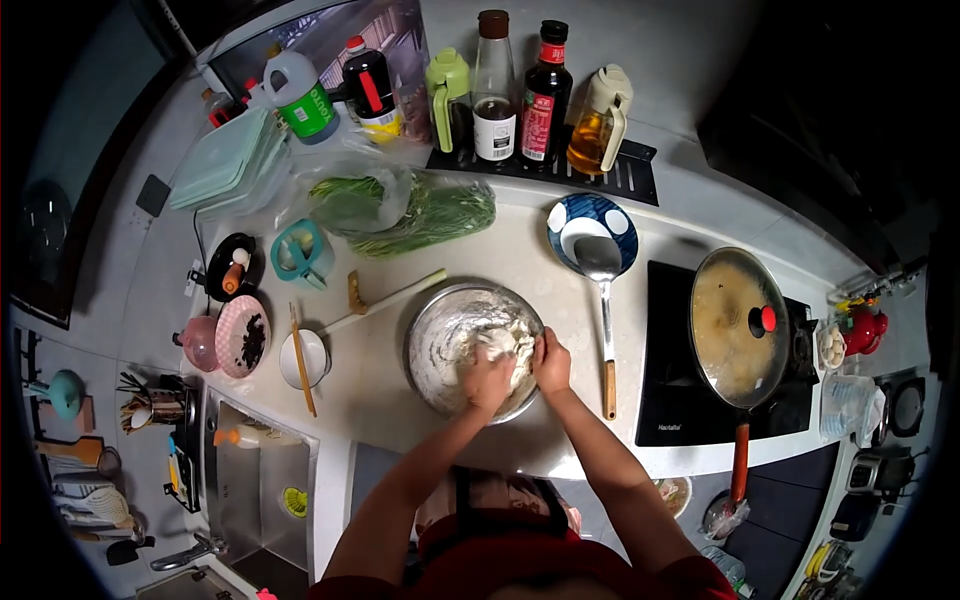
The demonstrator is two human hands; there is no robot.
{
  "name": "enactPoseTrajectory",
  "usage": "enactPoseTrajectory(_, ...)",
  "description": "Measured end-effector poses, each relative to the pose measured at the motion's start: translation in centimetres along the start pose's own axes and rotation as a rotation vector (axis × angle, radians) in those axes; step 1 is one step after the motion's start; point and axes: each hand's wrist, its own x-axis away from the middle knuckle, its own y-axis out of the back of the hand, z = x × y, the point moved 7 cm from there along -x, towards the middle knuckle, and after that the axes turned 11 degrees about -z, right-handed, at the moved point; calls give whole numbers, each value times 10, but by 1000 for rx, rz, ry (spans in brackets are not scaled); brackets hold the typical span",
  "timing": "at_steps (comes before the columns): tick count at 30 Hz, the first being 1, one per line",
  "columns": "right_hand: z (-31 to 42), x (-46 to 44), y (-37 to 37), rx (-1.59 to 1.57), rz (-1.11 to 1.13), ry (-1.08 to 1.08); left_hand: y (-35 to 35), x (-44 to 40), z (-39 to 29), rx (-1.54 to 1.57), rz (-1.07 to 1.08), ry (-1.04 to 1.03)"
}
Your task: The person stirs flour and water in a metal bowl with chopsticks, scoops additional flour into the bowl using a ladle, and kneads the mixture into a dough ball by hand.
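A steel mixing bowl (425, 385) stands on the counter in front of me, its inside smeared with flour. Shaggy white dough (516, 347) lies toward its right side. My left hand (488, 382) is down inside the bowl, fingers curled into the dough and partly hidden by it. At the bowl's right rim, my right hand (551, 362) is closed on the edge, thumb side toward the dough. A green onion (400, 296) lies just left of the bowl, beside a piece of ginger (355, 293).
Left are a white bowl (313, 358) with chopsticks (303, 365) across it, a pink bowl (232, 335) and a sink (245, 490). Right are a ladle (606, 330) resting in a blue bowl (628, 232) and a lidded pan (735, 345) on the cooktop (675, 400). Bagged greens (430, 210) lie behind.
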Motion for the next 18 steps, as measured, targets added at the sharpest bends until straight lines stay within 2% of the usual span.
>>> enactPoseTrajectory(2,-2,0,0,-19,22,-13,-20,-3,-15,-106,190,-165)
enactPoseTrajectory(7,-6,1,0,-69,66,-77,-38,-11,-6,-34,58,-344)
enactPoseTrajectory(11,-11,3,-2,-64,65,-104,-43,-23,1,-61,87,-271)
enactPoseTrajectory(14,-7,2,-1,-24,73,-129,-30,-23,0,29,-21,-178)
enactPoseTrajectory(15,-1,1,2,-26,3,-44,-28,-20,2,80,-37,-153)
enactPoseTrajectory(18,-4,3,1,-16,2,-41,-17,-4,18,222,-70,-72)
